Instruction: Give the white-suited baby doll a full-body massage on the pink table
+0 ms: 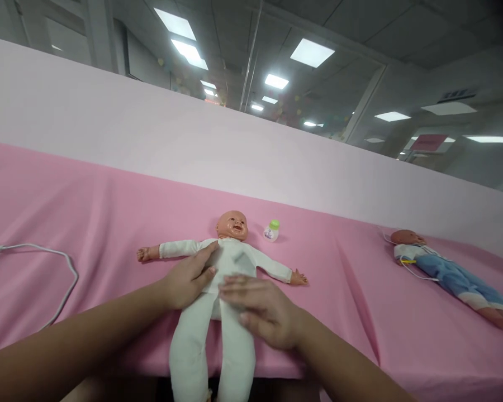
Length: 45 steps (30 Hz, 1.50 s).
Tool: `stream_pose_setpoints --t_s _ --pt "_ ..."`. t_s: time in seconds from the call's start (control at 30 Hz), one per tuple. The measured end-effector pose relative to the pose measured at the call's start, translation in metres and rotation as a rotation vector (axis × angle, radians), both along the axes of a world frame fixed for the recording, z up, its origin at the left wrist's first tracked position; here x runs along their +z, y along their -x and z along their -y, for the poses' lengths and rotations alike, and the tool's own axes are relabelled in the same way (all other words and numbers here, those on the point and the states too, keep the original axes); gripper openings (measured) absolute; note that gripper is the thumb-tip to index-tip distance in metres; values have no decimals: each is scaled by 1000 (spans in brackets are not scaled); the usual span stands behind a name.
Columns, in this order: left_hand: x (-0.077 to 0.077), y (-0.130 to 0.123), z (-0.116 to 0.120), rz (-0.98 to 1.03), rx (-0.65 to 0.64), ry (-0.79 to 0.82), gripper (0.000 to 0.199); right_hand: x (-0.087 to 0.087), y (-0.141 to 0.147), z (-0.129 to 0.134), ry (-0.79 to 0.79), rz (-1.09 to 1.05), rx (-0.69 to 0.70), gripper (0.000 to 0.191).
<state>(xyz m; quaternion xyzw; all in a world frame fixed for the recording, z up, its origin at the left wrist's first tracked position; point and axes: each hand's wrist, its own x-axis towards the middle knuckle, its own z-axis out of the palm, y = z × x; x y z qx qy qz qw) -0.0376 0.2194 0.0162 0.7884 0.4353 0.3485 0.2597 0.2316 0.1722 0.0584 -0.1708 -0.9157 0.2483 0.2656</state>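
A baby doll [235,268] in a white top and white trousers lies face up on the pink cloth, arms spread and legs over the near edge. My left hand [188,279] rests on the side of its chest and belly, fingers extended toward the neck. My right hand [266,310] lies over the lower belly and hip, its fingers stretched out and slightly smeared. Neither hand is closed around anything. Right of the doll's head stands a small white bottle [271,231] with a green cap.
A second doll [452,273] in blue and white lies at the right with a thin cord around it. A white cable [69,265] curves across the pink cloth [121,206] at the left. Behind rises a pale low wall [151,134] with glass above.
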Motion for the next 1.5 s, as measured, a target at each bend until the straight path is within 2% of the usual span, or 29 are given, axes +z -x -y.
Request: stream_pose_setpoints --t_s 0.1,0.17,0.23,0.4,0.6,0.67,0.77,0.87,0.93,1.03,1.13,1.23,1.33,1.43,1.5 --pt "-10 -1 0 0 12 16 70 -2 7 3 3 179 27 64" --pt "-11 -4 -1 42 25 36 69 0 10 -11 -14 289 -30 79" --pt "-9 -6 -3 67 39 60 70 2 9 -33 -26 358 -82 87" --pt "-5 -6 -2 40 73 98 71 -5 -4 -77 -3 372 -277 85" --pt "6 -8 1 -71 111 105 69 -25 -21 -91 22 323 -528 78" --pt "16 -8 10 -120 49 70 67 -28 -26 -93 35 313 -583 75" --pt "40 -9 37 -193 -204 -15 56 -27 -29 -95 60 283 -581 70" --pt "61 -16 62 -267 -455 38 53 -22 -29 -93 76 264 -574 68" --pt "67 -23 64 -262 -502 70 57 -19 -29 -91 78 263 -569 66" --pt "61 -32 41 -222 -439 75 59 -17 -30 -89 82 244 -539 62" --pt "46 -37 3 -231 -359 45 62 -19 -33 -91 91 233 -530 62" --pt "31 -36 -25 -210 -226 1 61 -23 -34 -94 90 241 -537 64" --pt "21 -27 -37 -170 -70 11 68 -22 -35 -93 58 236 -541 64" --pt "15 -17 -40 -83 45 66 70 -14 -31 -79 -17 129 -544 62" --pt "12 -13 -42 -6 76 97 67 -6 -25 -62 -65 28 -447 62"
